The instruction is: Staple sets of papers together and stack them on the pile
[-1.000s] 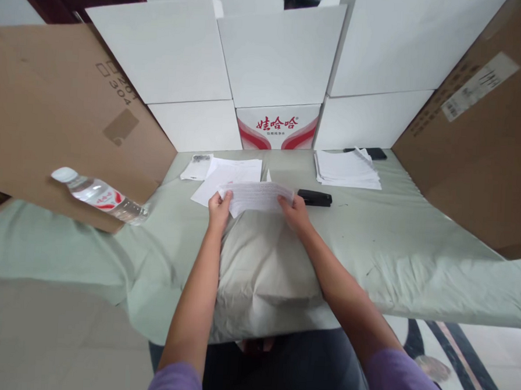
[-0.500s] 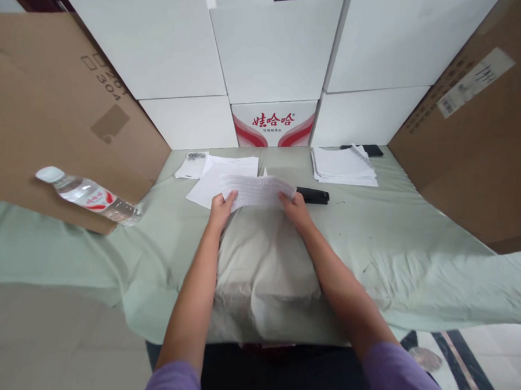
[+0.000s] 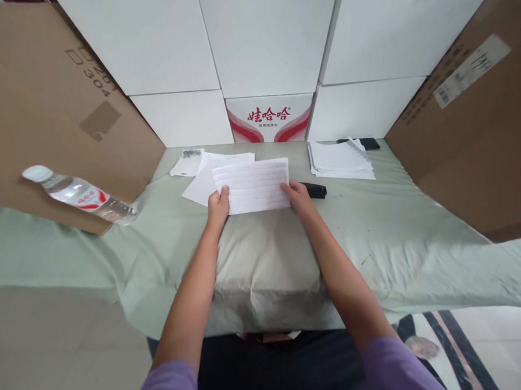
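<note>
1. Ahead, a wall of white boxes (image 3: 268, 44) closes off the far edge of the table (image 3: 393, 237), which is covered in a pale green cloth; big brown cardboard boxes hem it in, one on the left (image 3: 59, 114) and one on the right (image 3: 486, 125).
2. Open cloth lies to the right of the hands, between the black stapler (image 3: 314, 190) and the right-hand cardboard box; the near edge of the table drops off just in front of the person's lap.
3. Both forearms reach forward over a grey cushion (image 3: 265, 265) that lies on the cloth.
4. The left hand (image 3: 219, 203) pinches the lower left corner of a printed sheet of paper (image 3: 253, 185), thumb on top and fingers closed beneath it.
5. The right hand (image 3: 299, 198) grips the sheet's lower right edge, fingers clamped on the paper in the same way.
6. The sheet is held tilted up above the cushion's far end, its lines of print too small to read, with loose sheets (image 3: 200, 180) lying flat behind it.
7. A stack of paper (image 3: 341, 162) sits at the far right, and the stapler lies just beside the right hand.
8. A water bottle (image 3: 79, 194) with a red label juts in at the left.
9. One box in the wall (image 3: 268, 117) bears red Chinese characters, and the left cardboard box reads "304".
</note>
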### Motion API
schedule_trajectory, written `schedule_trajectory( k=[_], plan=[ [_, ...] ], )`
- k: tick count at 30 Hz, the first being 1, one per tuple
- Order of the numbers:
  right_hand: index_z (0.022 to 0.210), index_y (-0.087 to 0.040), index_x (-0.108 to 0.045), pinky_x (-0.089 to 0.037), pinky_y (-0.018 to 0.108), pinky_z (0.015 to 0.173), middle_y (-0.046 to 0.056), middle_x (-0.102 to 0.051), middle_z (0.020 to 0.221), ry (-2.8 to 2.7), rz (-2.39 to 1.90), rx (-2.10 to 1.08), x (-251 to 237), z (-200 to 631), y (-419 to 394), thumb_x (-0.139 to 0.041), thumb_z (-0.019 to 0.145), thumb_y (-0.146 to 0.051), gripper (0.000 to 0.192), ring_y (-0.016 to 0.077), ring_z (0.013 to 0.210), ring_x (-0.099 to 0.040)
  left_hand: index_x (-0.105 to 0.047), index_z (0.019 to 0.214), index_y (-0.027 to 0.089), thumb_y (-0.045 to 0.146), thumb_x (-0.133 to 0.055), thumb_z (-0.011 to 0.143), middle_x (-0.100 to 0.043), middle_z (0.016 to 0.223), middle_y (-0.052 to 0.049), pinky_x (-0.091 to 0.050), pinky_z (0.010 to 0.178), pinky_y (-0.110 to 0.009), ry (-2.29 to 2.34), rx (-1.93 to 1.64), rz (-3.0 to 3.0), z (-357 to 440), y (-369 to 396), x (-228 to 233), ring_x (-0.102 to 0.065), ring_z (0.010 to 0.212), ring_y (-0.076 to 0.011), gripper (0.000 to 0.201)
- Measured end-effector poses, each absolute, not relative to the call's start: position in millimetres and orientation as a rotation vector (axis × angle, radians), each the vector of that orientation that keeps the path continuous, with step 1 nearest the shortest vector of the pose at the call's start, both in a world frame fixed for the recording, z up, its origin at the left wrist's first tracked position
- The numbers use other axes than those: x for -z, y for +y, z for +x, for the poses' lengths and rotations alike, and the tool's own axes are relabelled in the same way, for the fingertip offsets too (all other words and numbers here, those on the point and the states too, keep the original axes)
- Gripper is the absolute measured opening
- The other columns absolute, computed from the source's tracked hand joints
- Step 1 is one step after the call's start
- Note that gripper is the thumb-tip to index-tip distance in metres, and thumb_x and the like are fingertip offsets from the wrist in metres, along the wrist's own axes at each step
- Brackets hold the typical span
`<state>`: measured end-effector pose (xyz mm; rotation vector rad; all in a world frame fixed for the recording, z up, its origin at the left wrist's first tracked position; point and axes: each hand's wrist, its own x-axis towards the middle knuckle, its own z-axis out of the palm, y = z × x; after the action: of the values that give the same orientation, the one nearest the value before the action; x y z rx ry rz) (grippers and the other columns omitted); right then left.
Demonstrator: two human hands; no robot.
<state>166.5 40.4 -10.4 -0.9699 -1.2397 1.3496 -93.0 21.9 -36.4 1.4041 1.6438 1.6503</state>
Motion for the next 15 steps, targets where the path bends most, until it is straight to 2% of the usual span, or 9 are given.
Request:
schedule_trajectory(
  k=[3,6,8,11,15],
  plan=[
    [0.1,-0.017,-0.069,-0.052,0.028,0.054,0.01,-0.074,0.089,-1.248,-1.0,-1.505,1.6,167.2,35.5,-0.072,0.076,-0.052,0.043,0.0197,0.065,-0.07,-0.069,0.081,0.012,0.065,-0.048,0.088,-0.071,0.081,-0.009,-0.052,0.081,-0.03,1.713,-1.746,1.301,-92.7,23.9,37.0,-0.067,0.086,-0.0219,0.057],
    [0.096,-0.017,-0.068,-0.051,0.025,0.052,0.01,-0.074,0.089,-1.264,-1.001,-1.54,-3.9,164.7,31.2,-0.073,0.076,-0.053,0.042,0.0187,0.064,-0.071,-0.069,0.084,0.012,0.067,-0.046,0.088,-0.071,0.08,-0.009,-0.051,0.081,-0.031,1.714,-1.756,1.231,-93.2,25.8,37.9,-0.066,0.086,-0.0224,0.06],
    [0.093,-0.017,-0.069,-0.05,0.025,0.051,0.01,-0.074,0.087,-1.289,-1.003,-1.509,-4.9,163.0,29.9,-0.073,0.075,-0.057,0.044,0.0182,0.064,-0.07,-0.067,0.079,0.012,0.068,-0.047,0.087,-0.068,0.073,-0.007,-0.051,0.077,-0.03,1.723,-1.706,1.242,-93.2,25.9,37.6,-0.065,0.081,-0.0222,0.059],
    [0.09,-0.016,-0.071,-0.052,0.027,0.061,0.008,-0.073,0.087,-1.328,-0.974,-1.367,-4.6,162.8,29.5,-0.069,0.076,-0.061,0.047,0.0194,0.075,-0.069,-0.065,0.072,0.015,0.066,-0.051,0.086,-0.063,0.066,-0.004,-0.049,0.073,-0.028,1.717,-1.651,1.318,-92.0,24.2,35.4,-0.063,0.078,-0.0212,0.054],
    [0.095,-0.016,-0.072,-0.053,0.035,0.08,0.007,-0.073,0.091,-1.337,-0.982,-1.233,-2.6,166.6,31.8,-0.063,0.082,-0.055,0.042,0.0222,0.087,-0.067,-0.062,0.069,0.016,0.066,-0.056,0.083,-0.06,0.064,-0.002,-0.047,0.072,-0.028,1.646,-1.542,1.347,-89.1,21.2,32.1,-0.059,0.074,-0.0197,0.052]
  ],
)
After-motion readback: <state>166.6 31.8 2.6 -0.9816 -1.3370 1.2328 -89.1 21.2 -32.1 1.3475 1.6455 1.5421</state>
